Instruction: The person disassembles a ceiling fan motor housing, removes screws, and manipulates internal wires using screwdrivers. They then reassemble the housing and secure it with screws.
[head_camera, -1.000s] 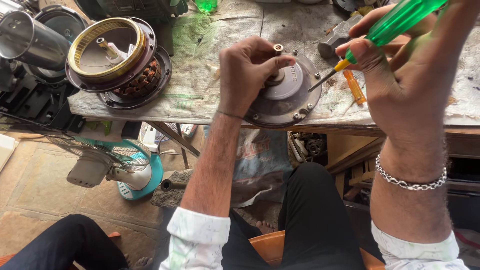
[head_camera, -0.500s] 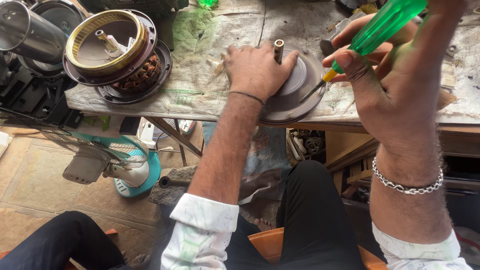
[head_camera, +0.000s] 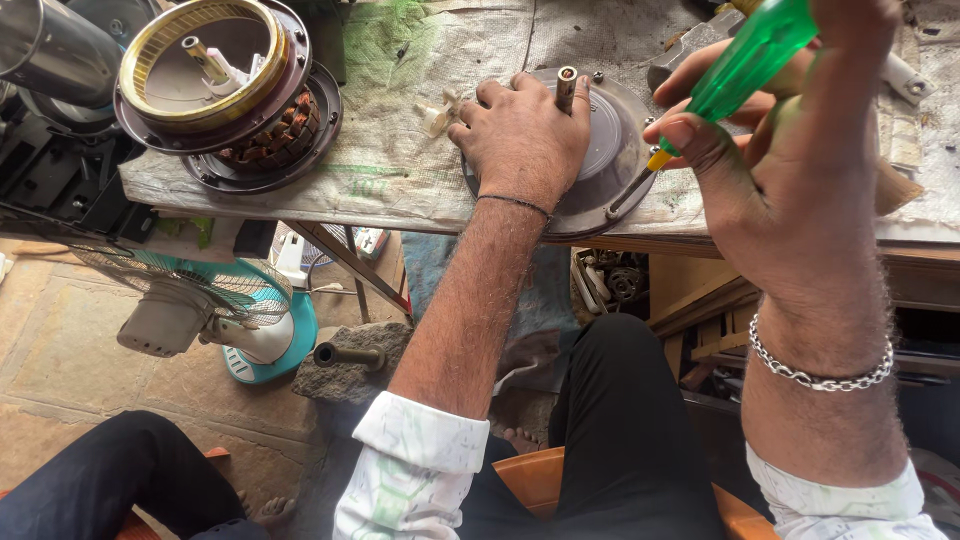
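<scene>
Cataloguing, left to right across the bench, clock directions taken from the motor cover:

Stator housing (head_camera: 225, 95): lying at about 9 o'clock, well apart from the work; a brass-coloured ring and copper windings are showing, nobody is touching it.

Left hand (head_camera: 520, 135): pressing palm-down on the motor cover, fingers spread flat and wrapped on nothing, pinning the disc to the bench.

Motor cover (head_camera: 600, 150): sitting at the bench's near edge under the left hand, a grey round metal plate with a short shaft (head_camera: 566, 88) standing up at its centre. Judging by look, it is behaving as heavy, stiff and unbreakable, though smooth enough to spin or slide; holding is looking safest by flat pressure on the face or by gripping the rim.

Screwdriver (head_camera: 745, 65): angling down from 2 o'clock, its tip meeting the cover's rim at about 4 o'clock.

Right hand (head_camera: 790, 190): clamping shut around the green translucent handle, thumb bracing near the yellow collar.

Bench cloth (head_camera: 420, 150): lying beneath everything, worn and stained.
</scene>
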